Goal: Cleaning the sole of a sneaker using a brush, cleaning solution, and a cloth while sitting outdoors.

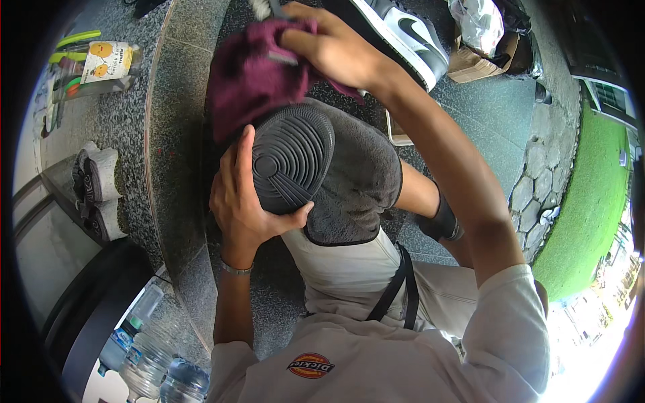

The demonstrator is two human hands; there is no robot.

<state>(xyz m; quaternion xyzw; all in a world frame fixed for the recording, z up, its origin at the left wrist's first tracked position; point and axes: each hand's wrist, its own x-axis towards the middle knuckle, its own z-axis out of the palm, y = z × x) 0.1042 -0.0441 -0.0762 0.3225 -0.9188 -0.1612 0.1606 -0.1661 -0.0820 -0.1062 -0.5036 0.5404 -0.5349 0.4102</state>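
Note:
My left hand [247, 196] grips a shoe by the end of its black rubber sole [295, 151], with the thumb and fingers on opposite sides. Concentric ridges on the sole face up towards me. A maroon cloth [252, 75], blurred, lies against the far part of the shoe and hides it. My right hand [332, 50] is closed on this cloth. Beyond its fingers shows the pale bristle tuft of a brush [260, 8]; whether the hand holds that too is unclear. Under the shoe, a dark grey plush towel [358, 166] covers my knee.
A black-and-white Nike sneaker [410, 38] lies ahead to the right, near a cardboard box [471, 63] with plastic bags. To the left are a labelled clear plastic jar [95, 70] on a raised ledge, a pair of shoes [101, 186], and several water bottles [146, 352].

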